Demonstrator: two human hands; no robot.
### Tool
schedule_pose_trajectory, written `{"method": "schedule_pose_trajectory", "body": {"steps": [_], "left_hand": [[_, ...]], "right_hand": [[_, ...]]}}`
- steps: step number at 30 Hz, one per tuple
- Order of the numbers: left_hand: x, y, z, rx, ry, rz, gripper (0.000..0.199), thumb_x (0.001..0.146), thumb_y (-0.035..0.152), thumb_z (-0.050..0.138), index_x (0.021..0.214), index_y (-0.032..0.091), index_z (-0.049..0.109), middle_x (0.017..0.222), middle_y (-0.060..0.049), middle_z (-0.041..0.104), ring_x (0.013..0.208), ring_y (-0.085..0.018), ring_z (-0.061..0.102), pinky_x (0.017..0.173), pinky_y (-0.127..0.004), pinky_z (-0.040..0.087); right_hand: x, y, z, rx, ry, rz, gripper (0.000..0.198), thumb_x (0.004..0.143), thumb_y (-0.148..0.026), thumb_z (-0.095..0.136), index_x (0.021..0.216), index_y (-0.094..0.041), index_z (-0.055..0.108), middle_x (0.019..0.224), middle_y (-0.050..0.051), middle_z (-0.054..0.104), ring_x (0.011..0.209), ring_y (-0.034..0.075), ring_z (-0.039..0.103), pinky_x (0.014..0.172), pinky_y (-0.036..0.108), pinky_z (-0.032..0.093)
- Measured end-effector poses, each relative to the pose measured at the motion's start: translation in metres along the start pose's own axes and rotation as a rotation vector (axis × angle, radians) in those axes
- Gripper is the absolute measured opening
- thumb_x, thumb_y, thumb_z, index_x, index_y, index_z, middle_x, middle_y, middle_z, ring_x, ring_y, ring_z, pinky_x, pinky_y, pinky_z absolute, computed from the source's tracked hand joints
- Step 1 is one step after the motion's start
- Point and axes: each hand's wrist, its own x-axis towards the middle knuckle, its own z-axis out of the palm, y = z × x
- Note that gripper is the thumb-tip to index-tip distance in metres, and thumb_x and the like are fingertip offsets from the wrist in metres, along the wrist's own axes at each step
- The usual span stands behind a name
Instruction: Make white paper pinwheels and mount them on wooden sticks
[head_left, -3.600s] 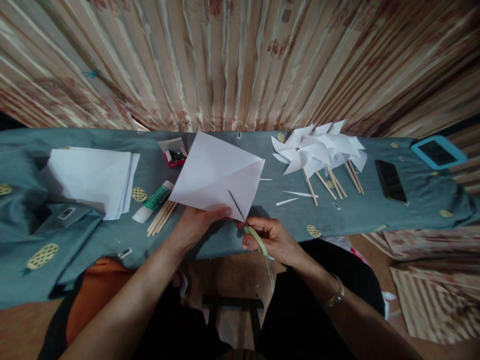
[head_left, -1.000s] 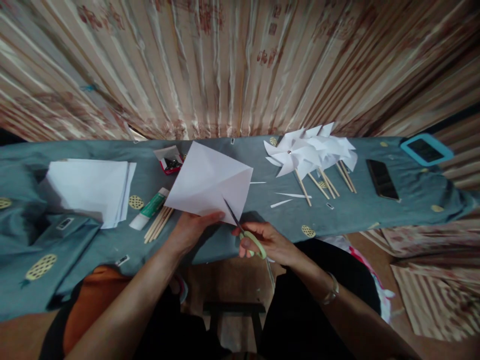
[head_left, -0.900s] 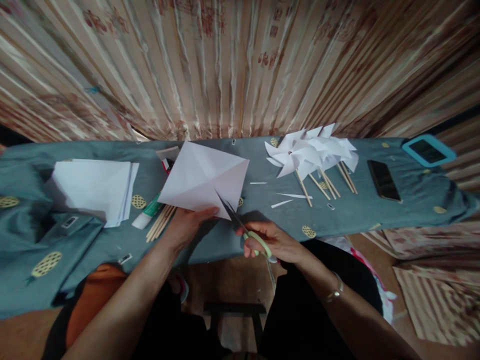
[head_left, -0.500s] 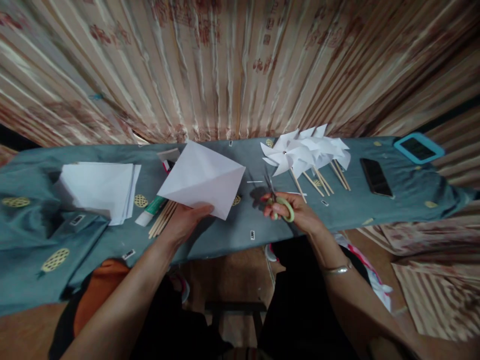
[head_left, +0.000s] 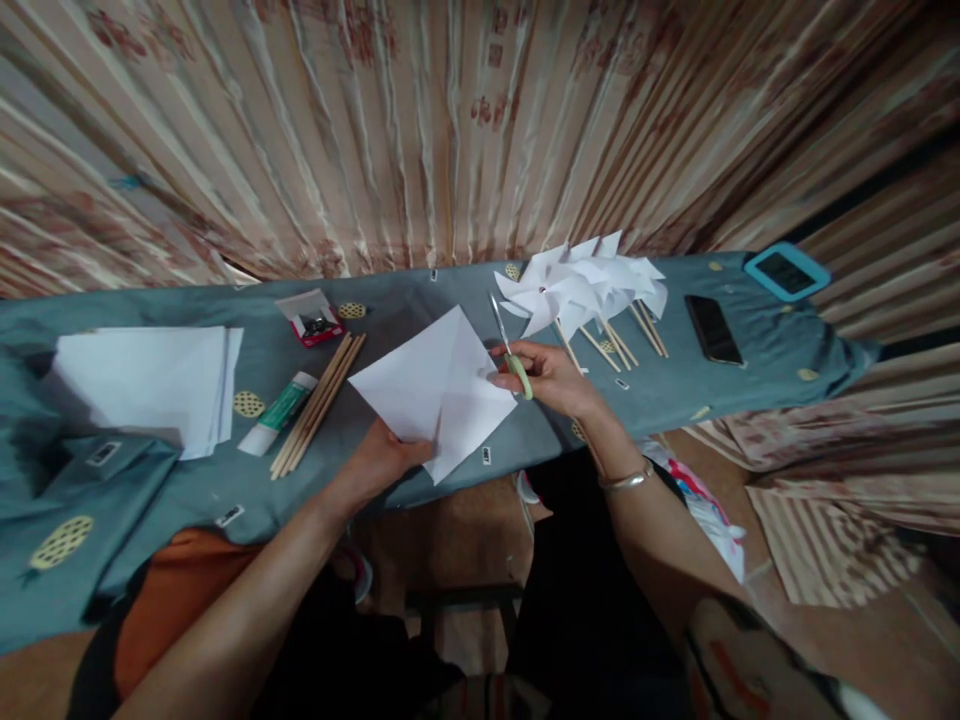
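A creased white sheet of paper [head_left: 431,385] is held over the cloth-covered table, turned like a diamond. My left hand [head_left: 382,462] grips its lower left edge, thumb on top. In my right hand [head_left: 547,378] are scissors [head_left: 516,360] with light green handles, their blades pointing away from me. The fingers of that hand also reach the sheet's right edge; whether they pinch it I cannot tell. Just beyond the right hand lie several white paper pinwheels [head_left: 559,290] on wooden sticks, overlapping each other.
Left of the sheet lie several wooden sticks [head_left: 319,405], a green and white glue tube [head_left: 279,412] and an open red and white box [head_left: 311,320] with small dark pieces. A paper stack [head_left: 146,385] is farther left. At right are a phone [head_left: 712,328] and a blue-framed device [head_left: 787,272].
The sheet has moved lower and right, uncovering the box and sticks. My right hand has brought the scissors over to the sheet's right edge. The view has shifted slightly right.
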Motion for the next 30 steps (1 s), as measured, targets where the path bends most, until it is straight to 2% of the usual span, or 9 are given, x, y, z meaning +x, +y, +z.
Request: {"method": "schedule_pose_trajectory", "body": {"steps": [3,6,10,12,15,19,24,27,30], "left_hand": [[0.002,0.002,-0.009,-0.084,-0.008,-0.036,0.037,0.045,0.021,0.081,0.081,0.018,0.071,0.079,-0.006,0.072,0.073,-0.026,0.065,0.069,-0.035,0.050],[0.003,0.009,-0.019,-0.213,-0.030,-0.067,0.032,0.050,0.034,0.084,0.074,0.017,0.071,0.073,-0.008,0.070,0.077,-0.028,0.067,0.072,-0.036,0.052],[-0.001,0.023,-0.023,-0.453,-0.082,-0.007,0.054,0.061,0.064,0.078,0.090,0.019,0.074,0.090,-0.010,0.073,0.093,-0.029,0.068,0.079,-0.038,0.056],[-0.004,0.025,-0.019,-0.517,-0.105,0.042,0.055,0.060,0.060,0.082,0.096,0.020,0.073,0.101,-0.009,0.073,0.097,-0.027,0.068,0.082,-0.038,0.057],[-0.005,0.022,-0.009,-0.480,-0.049,0.079,0.048,0.057,0.037,0.090,0.098,0.022,0.071,0.106,-0.005,0.072,0.098,-0.022,0.067,0.083,-0.033,0.057],[-0.003,0.013,0.003,-0.415,0.107,0.044,0.040,0.062,0.029,0.084,0.098,0.021,0.067,0.105,-0.003,0.072,0.096,-0.020,0.067,0.080,-0.029,0.056],[0.005,0.009,0.003,-0.404,0.251,0.088,0.048,0.056,0.025,0.085,0.100,0.019,0.067,0.107,-0.004,0.073,0.098,-0.023,0.067,0.087,-0.035,0.055],[0.011,0.012,-0.006,-0.361,0.304,0.163,0.045,0.057,0.024,0.083,0.099,0.019,0.068,0.105,-0.004,0.074,0.098,-0.023,0.067,0.091,-0.037,0.052],[0.020,0.016,-0.018,-0.335,0.361,0.239,0.032,0.058,0.022,0.081,0.088,0.020,0.069,0.091,-0.002,0.074,0.089,-0.020,0.067,0.087,-0.033,0.052]], "right_hand": [[0.002,-0.003,0.000,0.022,-0.062,0.069,0.049,0.054,-0.032,0.089,0.097,-0.017,0.071,0.063,-0.008,0.060,0.059,0.007,0.050,0.058,0.023,0.039],[0.003,-0.006,0.005,0.078,-0.063,0.077,0.043,0.052,-0.028,0.088,0.090,-0.017,0.071,0.063,-0.009,0.058,0.058,0.007,0.047,0.057,0.023,0.038],[0.007,-0.005,0.026,0.252,0.182,0.034,0.043,0.047,-0.033,0.089,0.082,-0.019,0.069,0.065,-0.008,0.059,0.057,0.007,0.048,0.058,0.023,0.039],[0.008,-0.002,0.041,0.316,0.305,0.018,0.046,0.043,-0.036,0.090,0.080,-0.020,0.067,0.063,-0.008,0.058,0.056,0.008,0.048,0.058,0.024,0.041],[0.008,0.001,0.062,0.351,0.345,0.003,0.050,0.043,-0.040,0.089,0.083,-0.022,0.065,0.064,-0.008,0.060,0.058,0.010,0.051,0.060,0.026,0.044],[0.005,0.002,0.081,0.343,0.272,-0.005,0.055,0.044,-0.042,0.090,0.088,-0.022,0.064,0.065,-0.007,0.063,0.060,0.011,0.054,0.060,0.026,0.047],[0.003,-0.002,0.089,0.295,0.197,0.021,0.058,0.043,-0.045,0.091,0.087,-0.023,0.062,0.061,-0.008,0.063,0.054,0.009,0.051,0.055,0.024,0.045],[-0.002,-0.006,0.089,0.227,0.084,0.014,0.051,0.055,-0.053,0.086,0.087,-0.021,0.063,0.063,-0.005,0.065,0.054,0.009,0.053,0.054,0.024,0.044],[-0.010,-0.009,0.086,0.184,-0.091,0.035,0.050,0.067,-0.062,0.076,0.091,-0.020,0.065,0.071,0.000,0.069,0.060,0.012,0.059,0.058,0.026,0.048]]}}
